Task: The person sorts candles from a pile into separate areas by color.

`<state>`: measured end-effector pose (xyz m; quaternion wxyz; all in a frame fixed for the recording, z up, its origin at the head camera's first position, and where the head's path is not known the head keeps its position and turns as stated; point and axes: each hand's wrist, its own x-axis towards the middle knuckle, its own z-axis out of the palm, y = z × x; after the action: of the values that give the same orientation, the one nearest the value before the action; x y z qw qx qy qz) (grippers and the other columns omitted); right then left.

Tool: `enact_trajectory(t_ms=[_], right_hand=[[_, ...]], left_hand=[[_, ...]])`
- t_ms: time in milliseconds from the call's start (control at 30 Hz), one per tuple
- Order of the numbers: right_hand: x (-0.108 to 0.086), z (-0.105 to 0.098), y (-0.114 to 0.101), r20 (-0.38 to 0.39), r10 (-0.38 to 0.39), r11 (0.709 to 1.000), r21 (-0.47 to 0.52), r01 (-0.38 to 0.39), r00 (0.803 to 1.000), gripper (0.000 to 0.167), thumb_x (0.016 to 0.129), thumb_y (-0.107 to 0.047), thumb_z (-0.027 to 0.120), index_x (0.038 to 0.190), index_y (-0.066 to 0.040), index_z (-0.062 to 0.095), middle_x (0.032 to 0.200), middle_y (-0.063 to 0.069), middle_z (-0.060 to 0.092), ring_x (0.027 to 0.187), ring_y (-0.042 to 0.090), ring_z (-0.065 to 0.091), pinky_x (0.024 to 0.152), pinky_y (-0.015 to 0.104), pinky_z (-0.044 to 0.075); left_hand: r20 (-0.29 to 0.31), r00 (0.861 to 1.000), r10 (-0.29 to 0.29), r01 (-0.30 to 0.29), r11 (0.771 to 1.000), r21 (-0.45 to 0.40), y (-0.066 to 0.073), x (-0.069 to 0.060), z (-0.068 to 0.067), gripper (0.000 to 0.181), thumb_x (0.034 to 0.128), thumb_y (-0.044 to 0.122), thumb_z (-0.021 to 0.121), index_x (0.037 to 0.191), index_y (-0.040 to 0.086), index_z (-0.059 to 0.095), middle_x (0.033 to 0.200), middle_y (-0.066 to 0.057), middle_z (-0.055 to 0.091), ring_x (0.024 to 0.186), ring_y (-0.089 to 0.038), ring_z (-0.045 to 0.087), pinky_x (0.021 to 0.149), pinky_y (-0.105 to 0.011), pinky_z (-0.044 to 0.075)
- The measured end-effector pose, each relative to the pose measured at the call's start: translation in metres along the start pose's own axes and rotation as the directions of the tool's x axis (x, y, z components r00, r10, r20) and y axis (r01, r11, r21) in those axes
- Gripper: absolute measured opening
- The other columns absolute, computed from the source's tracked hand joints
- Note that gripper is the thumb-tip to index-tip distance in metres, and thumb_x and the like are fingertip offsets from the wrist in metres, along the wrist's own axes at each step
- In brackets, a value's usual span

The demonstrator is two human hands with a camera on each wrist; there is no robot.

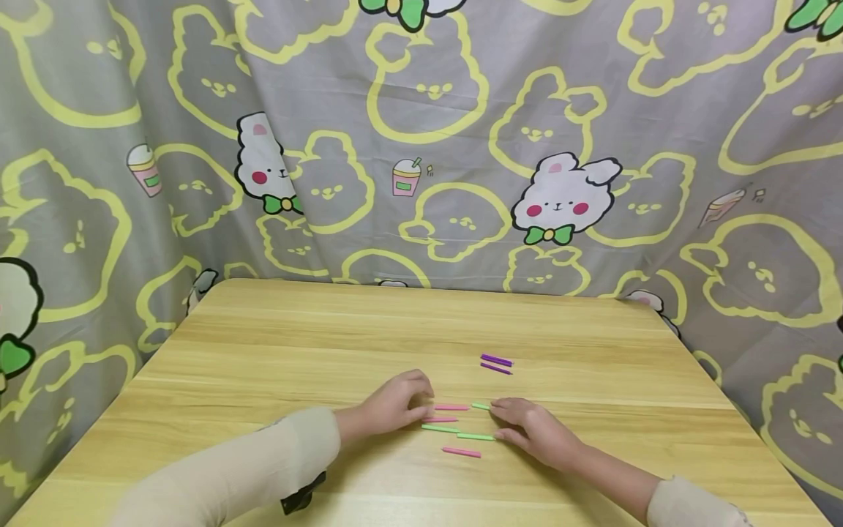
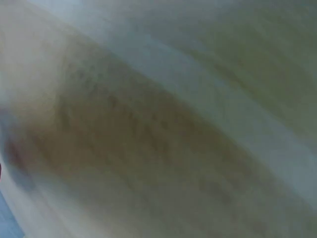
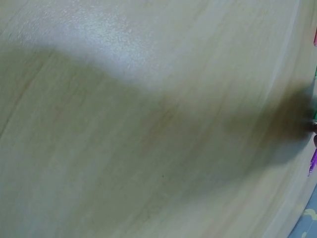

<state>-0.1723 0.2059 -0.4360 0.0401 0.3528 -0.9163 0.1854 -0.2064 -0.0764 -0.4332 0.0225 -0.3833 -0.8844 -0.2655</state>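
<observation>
Thin coloured sticks with a small tip at one end lie on the wooden table. My left hand (image 1: 398,402), fingers loosely bent and thumb apart from them, is at the left ends of an upper pink stick (image 1: 451,407) and a lower pink stick (image 1: 441,419). On the other side, my right hand (image 1: 536,432) has its fingertips at the end of a short-looking green stick (image 1: 480,405), partly hidden. Its thumb is by another green stick (image 1: 476,438). A third green stick (image 1: 440,428) lies end to end with that one. Nearest me is a separate pink stick (image 1: 461,452).
Two purple sticks (image 1: 496,364) lie side by side farther back. The wooden table (image 1: 296,329) reaches a patterned curtain (image 1: 448,219) behind it. Both wrist views show mostly blurred tabletop; a purple stick (image 3: 313,162) shows at the right wrist view's edge.
</observation>
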Motion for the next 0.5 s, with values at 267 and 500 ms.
enact_trajectory(t_ms=[267,500], right_hand=[[0.001,-0.002,0.0,0.016,-0.008,1.0,0.004,0.008,1.0,0.038,0.088,-0.022,0.062,0.117,0.003,0.062,0.119,0.018,0.062,0.109,0.033,0.06,0.091,0.045,0.049],[0.001,-0.003,-0.001,0.021,-0.015,1.0,0.0,0.015,1.0,0.038,0.087,-0.022,0.062,0.116,0.003,0.062,0.119,0.018,0.063,0.109,0.033,0.06,0.091,0.045,0.049]], left_hand=[[-0.022,0.996,-0.086,0.084,0.993,-0.08,-0.001,0.006,0.013,0.022,0.0826,0.02,0.07,0.097,0.003,0.067,0.092,-0.001,0.06,0.088,-0.014,0.058,0.081,-0.024,0.051],[-0.015,0.995,-0.095,0.093,0.989,-0.115,-0.003,0.011,0.018,0.018,0.0813,0.019,0.071,0.093,0.005,0.067,0.089,-0.002,0.061,0.086,-0.014,0.058,0.079,-0.024,0.05]])
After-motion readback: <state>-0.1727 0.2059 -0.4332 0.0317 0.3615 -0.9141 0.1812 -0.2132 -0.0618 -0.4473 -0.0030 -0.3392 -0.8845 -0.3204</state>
